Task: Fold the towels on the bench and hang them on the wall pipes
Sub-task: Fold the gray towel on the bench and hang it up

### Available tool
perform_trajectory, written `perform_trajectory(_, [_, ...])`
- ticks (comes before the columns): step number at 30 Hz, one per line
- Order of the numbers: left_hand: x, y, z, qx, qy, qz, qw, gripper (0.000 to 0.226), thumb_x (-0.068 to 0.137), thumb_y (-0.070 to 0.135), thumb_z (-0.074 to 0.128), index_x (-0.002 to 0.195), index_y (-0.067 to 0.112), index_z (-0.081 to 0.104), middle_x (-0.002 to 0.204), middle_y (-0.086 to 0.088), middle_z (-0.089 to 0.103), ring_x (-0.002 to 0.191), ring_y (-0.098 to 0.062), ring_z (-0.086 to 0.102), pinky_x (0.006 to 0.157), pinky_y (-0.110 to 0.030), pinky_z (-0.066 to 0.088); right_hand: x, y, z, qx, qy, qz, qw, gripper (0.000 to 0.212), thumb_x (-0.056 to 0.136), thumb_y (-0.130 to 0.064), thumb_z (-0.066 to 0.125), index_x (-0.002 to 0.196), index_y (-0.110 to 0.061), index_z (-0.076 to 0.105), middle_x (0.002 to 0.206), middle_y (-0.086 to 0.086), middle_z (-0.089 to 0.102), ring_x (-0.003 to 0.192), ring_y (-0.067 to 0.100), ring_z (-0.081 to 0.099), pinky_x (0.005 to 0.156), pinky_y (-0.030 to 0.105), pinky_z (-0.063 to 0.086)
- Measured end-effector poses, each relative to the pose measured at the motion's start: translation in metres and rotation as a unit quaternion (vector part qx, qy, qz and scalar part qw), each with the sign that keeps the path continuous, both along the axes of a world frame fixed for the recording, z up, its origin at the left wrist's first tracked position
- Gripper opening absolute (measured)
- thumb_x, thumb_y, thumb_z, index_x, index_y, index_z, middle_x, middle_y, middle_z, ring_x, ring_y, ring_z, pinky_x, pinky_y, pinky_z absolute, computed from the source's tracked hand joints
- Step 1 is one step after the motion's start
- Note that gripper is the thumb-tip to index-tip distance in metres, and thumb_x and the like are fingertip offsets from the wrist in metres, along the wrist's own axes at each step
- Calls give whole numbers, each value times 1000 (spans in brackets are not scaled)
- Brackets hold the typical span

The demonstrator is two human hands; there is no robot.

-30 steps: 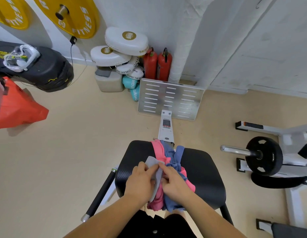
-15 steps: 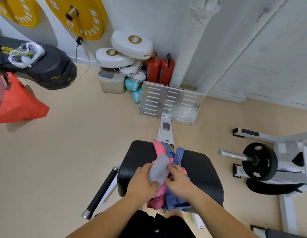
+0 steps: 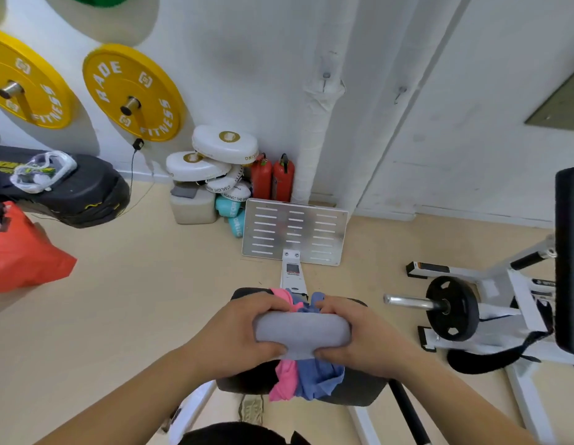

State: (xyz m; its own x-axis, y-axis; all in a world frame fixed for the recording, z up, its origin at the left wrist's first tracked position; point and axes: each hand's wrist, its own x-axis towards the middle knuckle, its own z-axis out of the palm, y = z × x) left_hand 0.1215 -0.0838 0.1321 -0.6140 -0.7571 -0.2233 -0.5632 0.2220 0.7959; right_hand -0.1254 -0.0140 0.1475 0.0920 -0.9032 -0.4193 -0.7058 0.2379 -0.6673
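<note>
Over the black padded surface, held level in the air: a grey towel, folded into a thick, rounded bundle. Gripped at its left end by the left hand, fingers curled over the top edge and thumb tucked under the bottom. Gripped at its right end by the right hand in the same way, thumb beneath, fingers wrapped over the far side. Thumbs near each other under the middle of the bundle, a strip of grey cloth between them.

Directly below, lying crumpled on the surface: a pink towel and a blue towel, side by side and touching, pink to the left. Hanging over the near edge at one end, bunched at the far edge behind the fingers at the other.

Beyond the surface, on the beige floor: a slotted metal plate, joined to a white rail. Behind it, against the white wall: two red fire extinguishers, a stack of white pads, and two white pipes running up the wall. Left of those, mounted on wall pegs: two yellow weight plates. At the far left edge, an orange-red bag beneath a black pad. To the right, a black weight plate on a chrome bar of a white frame.
</note>
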Motion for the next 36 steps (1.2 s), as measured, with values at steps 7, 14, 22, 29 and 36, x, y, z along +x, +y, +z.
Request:
perform_trajectory(7, [14,49,21,129,121,187,966,46,75,11,84,113,28,65,109,6,73,99,-13,70,84,-31,61,1,47,14,-19,-172,-153,973,39,81,-26,86,114,-28,65,105,-5,73,99,4,68,77,17,58])
perform_trajectory(14, [17,82,34,165,168,257,937,35,86,1,75,113,23,69,107,1,77,102,-21,72,89,-37,60,22,73,20,-44,-268,-300,914,46,81,-22,84,116,-29,56,117,-2,70,105,16,70,81,28,63])
perform_trajectory(22, [92,53,55,154,211,326,908,35,92,6,71,114,32,67,97,-7,78,90,-22,75,85,-40,62,89,32,55,-84,-273,-211,935,43,95,-20,69,129,-42,56,110,-1,74,101,14,73,93,37,61])
perform_trajectory(29, [223,-34,61,130,226,310,914,38,88,10,77,110,40,71,94,-22,69,80,-21,67,85,-50,56,213,-60,54,-127,-244,-204,940,41,94,-16,71,126,-40,62,94,3,78,92,23,75,91,42,60])
perform_trajectory(36, [341,-152,68,107,201,241,943,33,90,12,73,110,39,70,83,-17,67,77,-22,67,84,-48,58,346,-145,63,-153,-237,-271,920,39,96,-14,69,126,-39,61,89,11,77,91,30,71,87,36,59])
